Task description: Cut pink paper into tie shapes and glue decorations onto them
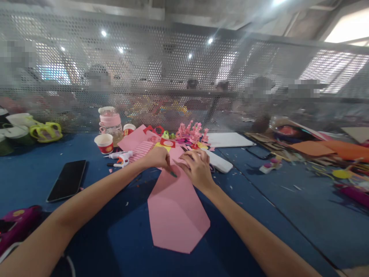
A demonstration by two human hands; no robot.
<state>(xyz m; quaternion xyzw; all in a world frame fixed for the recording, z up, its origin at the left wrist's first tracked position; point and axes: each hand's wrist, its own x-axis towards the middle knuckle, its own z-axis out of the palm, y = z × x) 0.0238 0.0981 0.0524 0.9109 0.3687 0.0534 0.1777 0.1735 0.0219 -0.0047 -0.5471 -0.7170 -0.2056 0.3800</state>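
Pink paper sheet [175, 209] is lying lengthwise toward the person on the blue table [288, 215], left hand [158, 157] pinching and right hand [196, 167] pressing flat its far end

I'm looking at a shared craft workshop: a long blue counter [86, 231] strewn with pink paper [175, 207], paper cut-outs [193, 134], a glue gun [122, 158] and coloured card sheets [331, 148], with a perforated metal screen [184, 77] dividing it from other people seated opposite.
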